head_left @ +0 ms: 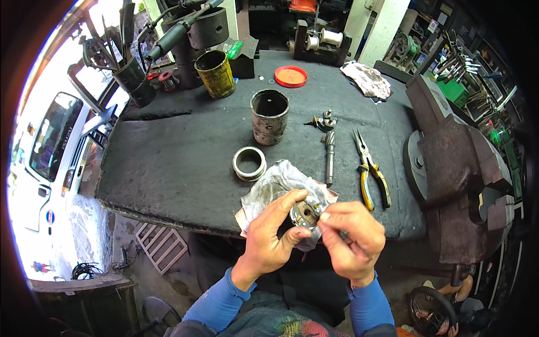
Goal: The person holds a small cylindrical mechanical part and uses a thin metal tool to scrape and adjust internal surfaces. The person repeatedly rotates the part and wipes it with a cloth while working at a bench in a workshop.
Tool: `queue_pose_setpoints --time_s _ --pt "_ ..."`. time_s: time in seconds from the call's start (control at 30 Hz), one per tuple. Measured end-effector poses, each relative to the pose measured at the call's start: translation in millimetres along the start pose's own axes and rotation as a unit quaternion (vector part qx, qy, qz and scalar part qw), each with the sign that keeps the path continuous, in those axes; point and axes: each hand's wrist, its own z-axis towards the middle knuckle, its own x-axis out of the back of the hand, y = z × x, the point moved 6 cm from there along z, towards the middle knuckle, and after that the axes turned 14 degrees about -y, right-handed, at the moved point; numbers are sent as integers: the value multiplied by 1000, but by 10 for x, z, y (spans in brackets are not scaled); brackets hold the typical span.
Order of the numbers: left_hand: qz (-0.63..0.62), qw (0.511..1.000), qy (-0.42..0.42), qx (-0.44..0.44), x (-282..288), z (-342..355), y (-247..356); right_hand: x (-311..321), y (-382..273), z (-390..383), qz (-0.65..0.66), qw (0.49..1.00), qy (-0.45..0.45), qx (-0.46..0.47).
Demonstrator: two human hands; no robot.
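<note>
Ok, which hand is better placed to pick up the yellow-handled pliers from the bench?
Right. The right hand is nearer the yellow-handled pliers, which lie on its side; the left hand cradles the small round metal part.

Both hands work a small round metal part over a dirty rag

The left hand [272,233] grips the small round metal part [305,214]; the right hand [351,236] pinches at its right edge, above the dirty white rag [269,188] on the dark workbench [179,157].

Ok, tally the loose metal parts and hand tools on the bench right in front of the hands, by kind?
Metal cylinder sleeve: 1
Metal ring: 1
Shaft: 1
Small fitting: 1
Yellow-handled pliers: 1
Total: 5
</note>
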Motion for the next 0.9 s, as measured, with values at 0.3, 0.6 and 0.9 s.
queue_pose_setpoints --time_s 0.3,0.6,0.9 --pt "-7 1000 -1 5 14 -1 7 -36 -121 54 -12 999 -25 31" --pt "-27 999 -8 16 15 1 0 11 -35 84 -38 998 -26 45" --pt "-6 1000 -18 -8 16 -12 9 -60 -215 73 -56 994 -49 76"
